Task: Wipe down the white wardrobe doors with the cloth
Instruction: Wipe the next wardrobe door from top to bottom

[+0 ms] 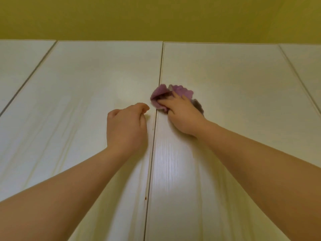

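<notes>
Four white wardrobe doors show in the head view, side by side under a strip of yellow-green wall [156, 16]. The two middle doors fill most of the view: the left middle door [78, 101] and the right middle door [234, 80], which meet at one dark vertical seam [159, 80]. Only a sliver shows of each outer door, one at the far left [15, 66] and one at the far right [307, 66].

One cloth [161, 94], purple and crumpled, lies pressed against the right middle door just beside the seam, its left edge reaching the seam. The right hand [180, 113] lies over it with fingers curled down into the fabric, gripping it against the door. A grey shadow falls on the door to the right of that hand.

The left hand [125, 126] is on the left middle door, close to the seam, fingers loosely curled inward and holding nothing. Two bare forearms reach up from the lower corners.
</notes>
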`<state>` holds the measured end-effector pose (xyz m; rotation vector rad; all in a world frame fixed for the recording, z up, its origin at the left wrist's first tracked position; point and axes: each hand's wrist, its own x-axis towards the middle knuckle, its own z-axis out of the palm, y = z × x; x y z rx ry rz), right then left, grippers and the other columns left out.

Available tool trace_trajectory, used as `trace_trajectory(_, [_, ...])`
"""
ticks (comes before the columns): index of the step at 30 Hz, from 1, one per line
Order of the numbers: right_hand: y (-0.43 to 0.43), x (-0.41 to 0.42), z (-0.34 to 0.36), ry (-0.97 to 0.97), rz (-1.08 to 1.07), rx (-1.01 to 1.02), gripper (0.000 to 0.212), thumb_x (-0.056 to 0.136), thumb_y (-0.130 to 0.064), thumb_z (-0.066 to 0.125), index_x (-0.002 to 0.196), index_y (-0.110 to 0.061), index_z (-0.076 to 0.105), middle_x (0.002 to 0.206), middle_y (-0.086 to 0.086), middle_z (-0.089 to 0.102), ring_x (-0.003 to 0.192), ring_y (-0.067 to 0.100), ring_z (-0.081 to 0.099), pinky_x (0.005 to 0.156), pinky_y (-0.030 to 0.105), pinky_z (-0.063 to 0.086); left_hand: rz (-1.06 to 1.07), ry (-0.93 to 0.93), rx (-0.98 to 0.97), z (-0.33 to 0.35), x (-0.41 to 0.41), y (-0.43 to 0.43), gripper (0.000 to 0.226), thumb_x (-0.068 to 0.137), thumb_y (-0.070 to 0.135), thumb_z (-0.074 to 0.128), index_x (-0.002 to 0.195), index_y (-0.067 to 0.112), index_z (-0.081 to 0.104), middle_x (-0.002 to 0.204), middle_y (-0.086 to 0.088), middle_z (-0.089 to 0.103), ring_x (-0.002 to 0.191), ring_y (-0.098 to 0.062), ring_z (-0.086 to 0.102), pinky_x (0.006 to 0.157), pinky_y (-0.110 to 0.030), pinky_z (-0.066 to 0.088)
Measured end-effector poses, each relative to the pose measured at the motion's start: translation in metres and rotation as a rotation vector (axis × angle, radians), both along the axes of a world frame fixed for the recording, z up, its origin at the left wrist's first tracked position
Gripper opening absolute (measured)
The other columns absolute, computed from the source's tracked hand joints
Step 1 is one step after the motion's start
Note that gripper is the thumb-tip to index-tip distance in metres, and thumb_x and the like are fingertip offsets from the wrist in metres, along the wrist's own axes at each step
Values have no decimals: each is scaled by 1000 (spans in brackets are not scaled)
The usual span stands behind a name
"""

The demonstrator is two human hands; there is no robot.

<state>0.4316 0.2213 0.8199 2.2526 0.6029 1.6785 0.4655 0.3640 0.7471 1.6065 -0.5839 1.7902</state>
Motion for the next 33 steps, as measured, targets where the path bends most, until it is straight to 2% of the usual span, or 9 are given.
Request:
trace_trajectory(4, [-16,-13,-29,49,113,-87,50,88,-15,29,128,-33,53,134,-6,46,124,11,34,102,16,18,18,66,1,-6,4,0,38,99,13,30,125,21,57,113,3,66,104,-18,57,100,-25,18])
trace_trajectory(7, [-14,-5,4,-73,2,105,49,91,-6,33,135,-24,44,139,3,41,130,19,30,105,28,21,30,30,59,-8,-4,-9,36,100,13,31,118,28,59,108,1,67,102,-20,59,97,-23,18])
trace_trajectory(9, [-8,-2,6,-84,-67,173,53,93,-4,34,143,-19,32,150,2,30,140,21,17,112,33,10,59,-21,111,-7,-7,-13,36,99,12,33,118,27,60,110,1,67,102,-20,59,100,-24,19])
trace_trajectory(14, [-30,-15,-38,36,67,-77,53,88,-15,27,137,-25,44,146,-2,38,136,15,26,111,28,13,93,-90,185,-7,-7,-21,52,89,19,20,118,19,63,112,2,67,100,-18,61,106,-33,23])
trace_trajectory(20, [-45,-19,-14,-61,-50,226,54,91,2,35,142,-17,35,151,4,28,141,22,17,114,31,9,126,-81,278,-15,-11,-25,55,84,14,25,129,13,58,132,-1,58,126,-17,50,110,-37,20])
trace_trajectory(25, [-50,-33,-74,104,63,-108,54,87,-12,27,138,-23,43,148,-8,31,138,9,20,111,18,4,66,-88,292,-22,-13,-36,49,90,18,24,114,17,67,125,4,62,111,-16,59,109,-38,21])
trace_trajectory(27, [-66,-38,-62,85,93,-28,56,83,-14,27,134,-25,48,142,-10,38,132,6,28,110,13,8,113,-164,323,-27,-14,-42,50,84,17,25,102,12,71,110,0,69,99,-19,66,102,-46,33])
trace_trajectory(30, [-72,-29,-44,-100,-6,270,54,87,-7,34,138,-20,41,145,3,38,136,21,28,113,28,15,209,-183,318,-31,-10,-48,47,79,12,30,100,8,72,102,-6,72,95,-24,69,93,-53,41])
trace_trajectory(33, [-54,-15,-69,-85,-49,227,55,88,-7,35,142,-18,34,149,2,32,140,20,19,113,28,6,159,-42,319,-34,-12,-54,49,82,12,28,110,10,68,109,-5,69,102,-25,65,103,-48,34])
